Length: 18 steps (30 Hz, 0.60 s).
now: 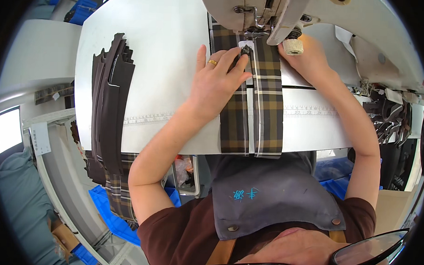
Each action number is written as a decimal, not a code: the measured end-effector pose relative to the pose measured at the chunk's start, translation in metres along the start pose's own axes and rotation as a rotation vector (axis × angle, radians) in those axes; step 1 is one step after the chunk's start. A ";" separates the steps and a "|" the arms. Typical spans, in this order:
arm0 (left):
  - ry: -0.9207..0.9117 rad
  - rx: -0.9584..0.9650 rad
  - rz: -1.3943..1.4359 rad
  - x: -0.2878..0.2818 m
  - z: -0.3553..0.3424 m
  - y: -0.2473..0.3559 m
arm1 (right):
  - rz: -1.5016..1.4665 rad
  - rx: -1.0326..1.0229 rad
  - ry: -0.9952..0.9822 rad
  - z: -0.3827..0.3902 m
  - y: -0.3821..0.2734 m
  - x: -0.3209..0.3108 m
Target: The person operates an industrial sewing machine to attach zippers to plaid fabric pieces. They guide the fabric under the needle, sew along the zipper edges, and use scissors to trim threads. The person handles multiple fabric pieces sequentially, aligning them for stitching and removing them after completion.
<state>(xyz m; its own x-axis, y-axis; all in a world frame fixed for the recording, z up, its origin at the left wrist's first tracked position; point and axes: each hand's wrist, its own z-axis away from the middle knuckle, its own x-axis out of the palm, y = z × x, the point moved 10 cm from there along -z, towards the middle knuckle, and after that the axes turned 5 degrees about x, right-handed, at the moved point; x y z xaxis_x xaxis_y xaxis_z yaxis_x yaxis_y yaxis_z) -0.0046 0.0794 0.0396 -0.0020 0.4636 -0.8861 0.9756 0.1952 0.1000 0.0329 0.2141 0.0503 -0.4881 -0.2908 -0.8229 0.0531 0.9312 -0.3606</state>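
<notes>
Brown-and-black plaid fabric point(269, 111) lies in two lengthwise bands under the sewing machine head point(258, 12), with a pale line between them. My left hand point(214, 81), a ring on one finger, rests on the left band with its fingers apart. Its fingertips reach a small dark metal piece point(246, 50) just in front of the presser foot area; I cannot make out exactly what that piece is. My right hand point(310, 56) is at the fabric's right edge, beside the machine head. Its fingertips are hidden behind a white ridged knob point(293, 45).
A stack of dark brown strips point(111, 101) hangs over the white table's point(172, 61) left front edge, with more plaid cloth point(118, 194) below. A ruler scale point(311, 110) crosses the tabletop. Dark strips and clips point(390, 113) hang at the right. Blue bins point(113, 218) stand underneath.
</notes>
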 end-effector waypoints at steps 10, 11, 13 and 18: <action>0.056 0.022 -0.063 0.000 -0.007 0.011 | -0.059 -0.053 0.079 0.004 0.008 -0.008; 0.048 0.021 -0.058 0.001 -0.008 0.012 | -0.058 -0.061 0.082 0.004 0.007 -0.008; 0.040 0.024 -0.060 0.002 -0.008 0.013 | -0.024 -0.079 0.084 0.003 0.007 -0.008; 0.043 0.018 -0.074 0.005 -0.007 0.014 | 0.003 -0.074 0.063 0.001 0.010 -0.006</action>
<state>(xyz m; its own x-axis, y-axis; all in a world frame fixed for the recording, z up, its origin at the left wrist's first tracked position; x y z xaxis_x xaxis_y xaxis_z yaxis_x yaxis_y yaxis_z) 0.0070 0.0907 0.0402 -0.0831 0.4853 -0.8704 0.9762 0.2151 0.0268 0.0373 0.2254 0.0513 -0.5422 -0.2758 -0.7937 -0.0088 0.9464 -0.3228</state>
